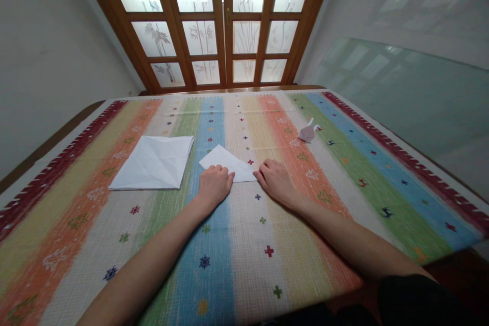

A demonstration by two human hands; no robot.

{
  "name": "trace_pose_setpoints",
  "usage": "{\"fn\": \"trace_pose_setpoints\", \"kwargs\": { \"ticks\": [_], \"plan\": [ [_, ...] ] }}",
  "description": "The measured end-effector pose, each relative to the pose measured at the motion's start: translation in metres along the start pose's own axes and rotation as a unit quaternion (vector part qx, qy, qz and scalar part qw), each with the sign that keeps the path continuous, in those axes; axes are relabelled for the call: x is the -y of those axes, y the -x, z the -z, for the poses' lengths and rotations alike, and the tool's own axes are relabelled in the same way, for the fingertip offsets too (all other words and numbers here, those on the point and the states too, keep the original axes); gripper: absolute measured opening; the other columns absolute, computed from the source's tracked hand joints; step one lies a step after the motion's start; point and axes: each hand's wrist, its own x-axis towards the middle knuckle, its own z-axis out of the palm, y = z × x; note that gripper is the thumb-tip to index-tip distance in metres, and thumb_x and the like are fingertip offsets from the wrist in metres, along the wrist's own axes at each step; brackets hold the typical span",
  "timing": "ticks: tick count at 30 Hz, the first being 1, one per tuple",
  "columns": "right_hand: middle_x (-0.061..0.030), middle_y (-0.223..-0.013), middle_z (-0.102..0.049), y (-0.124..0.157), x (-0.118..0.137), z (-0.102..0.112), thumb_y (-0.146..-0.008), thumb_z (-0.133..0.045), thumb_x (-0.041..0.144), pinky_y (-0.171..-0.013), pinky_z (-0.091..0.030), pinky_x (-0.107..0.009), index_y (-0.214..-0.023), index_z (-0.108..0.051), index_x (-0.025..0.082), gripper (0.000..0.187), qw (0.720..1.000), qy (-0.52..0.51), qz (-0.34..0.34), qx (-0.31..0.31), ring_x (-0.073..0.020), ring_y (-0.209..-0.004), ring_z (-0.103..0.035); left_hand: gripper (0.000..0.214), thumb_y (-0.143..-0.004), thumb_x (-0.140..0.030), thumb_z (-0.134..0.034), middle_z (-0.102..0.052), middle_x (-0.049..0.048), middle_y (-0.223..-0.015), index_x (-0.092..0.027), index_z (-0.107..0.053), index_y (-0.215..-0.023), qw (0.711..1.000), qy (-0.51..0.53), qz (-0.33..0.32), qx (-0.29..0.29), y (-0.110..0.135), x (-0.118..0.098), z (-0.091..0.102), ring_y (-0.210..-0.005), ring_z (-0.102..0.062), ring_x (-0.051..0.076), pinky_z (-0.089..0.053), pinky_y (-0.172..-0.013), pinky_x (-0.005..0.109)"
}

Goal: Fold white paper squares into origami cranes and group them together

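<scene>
A folded sheet of white paper (224, 159) lies flat in front of me, its shape a kite-like wedge that narrows to a point at the right. My left hand (214, 184) is closed, with curled fingers and thumb pressed on the paper's lower left edge. At the right tip, my right hand (275, 181) is closed too, thumb and forefinger pinching the corner. Both hands rest on the table. The part of the paper beneath my left fingers is hidden.
Left of my hands lies a stack of white paper squares (155, 164). A small folded paper figure (306, 133), perhaps a bird, stands to the right. A striped, patterned tablecloth (248, 244) covers the table. Wooden doors with glass panes (227, 51) stand beyond its far edge.
</scene>
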Motion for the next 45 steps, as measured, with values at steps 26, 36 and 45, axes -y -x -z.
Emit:
{"fn": "trace_pose_setpoints", "kwargs": {
  "ticks": [26,36,45],
  "plan": [
    [-0.0084,-0.094,-0.064,0.009,-0.026,0.011,-0.092,-0.056,0.033,-0.076,-0.035,-0.035,-0.084,-0.063,0.018,0.018,0.998,-0.036,0.005,0.042,-0.0235,-0.089,-0.056,0.072,-0.094,-0.060,-0.030,-0.026,0.0113,-0.157,-0.015,-0.023,-0.151,0.968,0.038,-0.189,0.158,-0.008,0.011,-0.007,-0.146,-0.021,0.029,-0.015,-0.116,0.049],
    [-0.0088,-0.093,-0.061,0.007,-0.046,0.004,-0.088,-0.054,0.030,-0.082,-0.045,-0.040,-0.085,-0.060,0.020,0.012,0.977,-0.196,-0.009,-0.090,-0.0246,-0.091,-0.057,0.040,-0.099,-0.026,-0.037,-0.059,0.0234,-0.127,-0.004,-0.051,-0.129,0.955,-0.079,-0.274,0.086,-0.022,-0.005,0.007,-0.114,-0.059,0.029,-0.044,-0.092,0.040],
    [-0.0165,-0.130,-0.049,0.010,-0.049,-0.003,-0.083,-0.061,0.050,-0.099,-0.043,-0.055,-0.141,-0.034,0.021,0.070,0.946,-0.170,0.065,-0.270,-0.0340,-0.121,-0.049,0.033,-0.090,-0.009,-0.043,-0.072,0.0114,-0.099,-0.014,-0.057,-0.119,0.960,0.260,-0.094,-0.033,-0.031,-0.010,0.024,-0.086,-0.068,0.020,-0.050,-0.074,0.031]
  ]
}}
